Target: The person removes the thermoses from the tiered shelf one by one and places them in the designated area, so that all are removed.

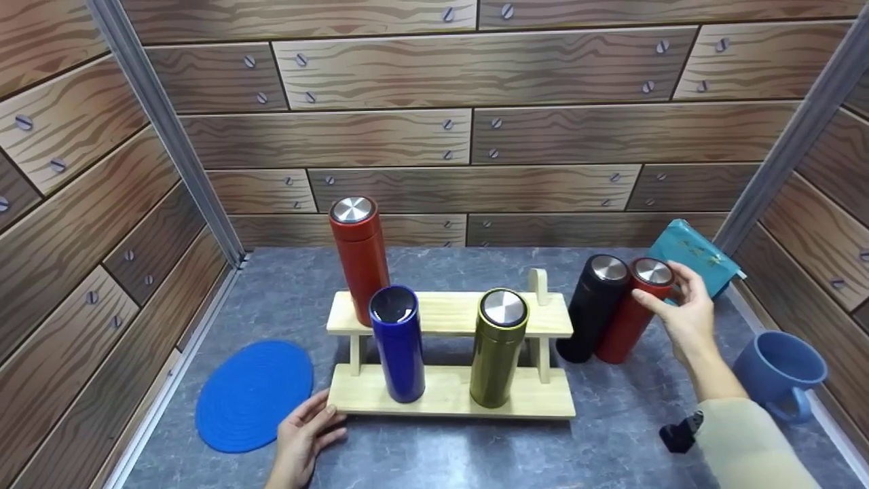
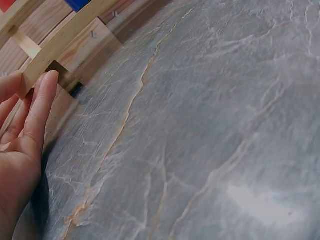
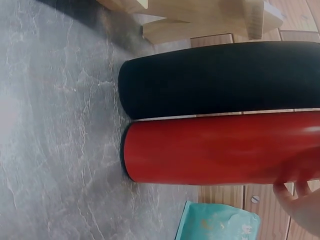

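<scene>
My right hand (image 1: 687,314) grips the upper part of a red thermos flask (image 1: 621,329) that stands upright on the table. Close beside it on the left is a black flask (image 1: 590,312); a thin gap runs between the two in the right wrist view. At the front left corner of a two-tier wooden rack (image 1: 445,392), my left hand (image 1: 302,435) pinches the end of the lower board. That board bears a blue flask (image 1: 400,353) and an olive-gold flask (image 1: 495,360). Another red flask (image 1: 360,261) stands on the upper tier's left end.
A round blue mat (image 1: 254,397) lies left of the rack. Behind the right hand leans a teal pouch (image 1: 696,258). Toward the right wall stands a blue mug (image 1: 781,370), with a small black object (image 1: 677,435) by the right sleeve. Wood-patterned walls (image 1: 434,136) enclose the grey table.
</scene>
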A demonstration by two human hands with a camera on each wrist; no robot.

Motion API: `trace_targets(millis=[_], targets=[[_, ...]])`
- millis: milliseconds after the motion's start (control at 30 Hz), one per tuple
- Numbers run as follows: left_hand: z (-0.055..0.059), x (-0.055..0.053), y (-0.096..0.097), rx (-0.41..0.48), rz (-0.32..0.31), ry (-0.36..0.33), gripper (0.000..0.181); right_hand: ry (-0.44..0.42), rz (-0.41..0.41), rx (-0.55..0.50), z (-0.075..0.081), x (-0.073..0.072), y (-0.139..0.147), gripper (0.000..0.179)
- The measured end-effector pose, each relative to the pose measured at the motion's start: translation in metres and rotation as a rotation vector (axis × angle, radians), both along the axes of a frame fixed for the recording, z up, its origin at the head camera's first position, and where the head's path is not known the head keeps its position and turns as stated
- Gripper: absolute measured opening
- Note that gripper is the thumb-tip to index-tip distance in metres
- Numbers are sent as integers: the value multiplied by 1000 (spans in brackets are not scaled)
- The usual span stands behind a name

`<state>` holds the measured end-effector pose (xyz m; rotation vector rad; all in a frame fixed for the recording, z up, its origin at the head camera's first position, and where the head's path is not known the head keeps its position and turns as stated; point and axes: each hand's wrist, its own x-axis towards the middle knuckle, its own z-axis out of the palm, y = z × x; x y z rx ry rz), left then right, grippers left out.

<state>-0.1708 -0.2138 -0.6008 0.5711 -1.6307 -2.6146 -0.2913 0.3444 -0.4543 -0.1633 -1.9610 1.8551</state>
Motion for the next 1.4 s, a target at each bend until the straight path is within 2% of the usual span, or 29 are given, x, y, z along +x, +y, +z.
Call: trace_targets(millis=[133, 333, 567, 667, 933, 1133, 1300, 1400], targets=[[-1, 2, 1, 11, -1, 0, 58, 16, 31, 76, -1, 0, 3, 72], [-1, 1, 2, 5, -2, -3, 60, 26, 58, 97, 0, 4, 6, 70], [0, 0, 0, -2, -2, 12, 60, 86, 98, -42, 1, 12, 12, 62], [0, 0, -1, -1, 4, 12, 60, 112, 100, -64, 0, 16, 15, 56], [-2, 0, 1, -25, 4, 12, 60, 214, 190, -155, -1, 27, 26, 41], [-3, 0, 3, -16, 7, 6, 59, 261, 234, -186, 2, 39, 34, 33], [-4, 0, 1, -16, 9, 19, 58, 268, 229, -176, 11, 47, 32, 33], [-2, 0, 1, -21, 7, 23, 59, 296, 273, -181, 19, 51, 29, 34]])
